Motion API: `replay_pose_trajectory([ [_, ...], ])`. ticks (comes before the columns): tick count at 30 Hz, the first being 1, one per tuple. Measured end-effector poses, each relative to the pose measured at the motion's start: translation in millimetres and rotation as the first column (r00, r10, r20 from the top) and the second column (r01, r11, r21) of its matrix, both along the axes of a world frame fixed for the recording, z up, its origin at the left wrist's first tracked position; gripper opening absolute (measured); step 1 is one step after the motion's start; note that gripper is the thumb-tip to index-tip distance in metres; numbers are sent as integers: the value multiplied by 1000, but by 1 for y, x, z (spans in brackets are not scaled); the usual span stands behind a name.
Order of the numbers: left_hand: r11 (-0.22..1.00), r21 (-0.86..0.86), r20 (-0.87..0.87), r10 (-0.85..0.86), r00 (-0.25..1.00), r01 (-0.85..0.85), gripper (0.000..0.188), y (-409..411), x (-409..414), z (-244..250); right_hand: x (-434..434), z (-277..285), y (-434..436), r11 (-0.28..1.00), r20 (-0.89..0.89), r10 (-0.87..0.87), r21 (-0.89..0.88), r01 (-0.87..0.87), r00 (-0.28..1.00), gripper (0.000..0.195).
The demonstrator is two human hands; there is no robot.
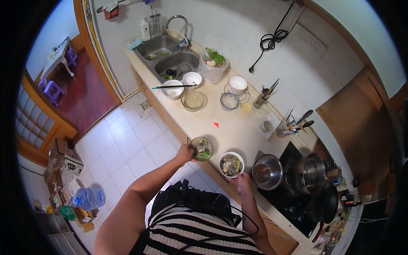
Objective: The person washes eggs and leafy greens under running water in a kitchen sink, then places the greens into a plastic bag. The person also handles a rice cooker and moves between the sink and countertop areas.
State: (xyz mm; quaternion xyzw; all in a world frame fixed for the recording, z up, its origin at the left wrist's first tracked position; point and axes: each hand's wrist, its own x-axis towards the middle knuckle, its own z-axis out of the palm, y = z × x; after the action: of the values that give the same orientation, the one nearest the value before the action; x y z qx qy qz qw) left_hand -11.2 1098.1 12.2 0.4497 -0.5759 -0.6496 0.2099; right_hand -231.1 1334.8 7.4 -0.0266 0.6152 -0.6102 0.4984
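Observation:
My left hand (185, 153) grips the rim of a clear glass bowl (201, 149) with greens and pale pieces of food in it. This bowl is at the counter's front edge. To its right, my right hand (241, 181) holds a white bowl (231, 164) by its near side, filled with a mix of greens and light and dark pieces. The two bowls are apart. Just right of the white bowl stands a stainless steel basin (267, 172). A small red scrap (216, 124) lies on the countertop (204, 127) beyond the glass bowl.
Two white bowls (172, 90), one bridged by chopsticks (173, 86), and another glass bowl (192, 100) stand near the double sink (173, 65). A plastic bag of scraps (213, 68) leans by the wall. On the black cooktop (287, 207) are a steel pot (314, 173) and a dark pan (326, 204).

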Motion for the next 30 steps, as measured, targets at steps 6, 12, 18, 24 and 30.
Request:
replay_pose_trajectory([
  [6, 991, 114, -51, 71, 996, -65, 29, -52, -39, -22, -14, -20, -53, 996, 21, -88, 25, 87, 996, 31],
  [12, 968, 167, -94, 207, 974, -190, 32, -72, -73, -37, -37, -28, -81, 994, 61, -106, 30, 104, 992, 33],
  [18, 967, 175, -25, 193, 981, -186, 34, -84, -87, -44, -51, -27, -100, 995, 120, -94, -16, 97, 988, 37],
  [24, 962, 219, -23, 174, 985, -165, 40, -96, -92, -68, -57, -35, -110, 994, 158, -97, -40, 104, 983, 37],
  [30, 981, 97, -135, -154, 979, 168, 50, -122, -88, -96, -52, -30, -100, 988, 302, -98, -84, 129, 948, 36],
])
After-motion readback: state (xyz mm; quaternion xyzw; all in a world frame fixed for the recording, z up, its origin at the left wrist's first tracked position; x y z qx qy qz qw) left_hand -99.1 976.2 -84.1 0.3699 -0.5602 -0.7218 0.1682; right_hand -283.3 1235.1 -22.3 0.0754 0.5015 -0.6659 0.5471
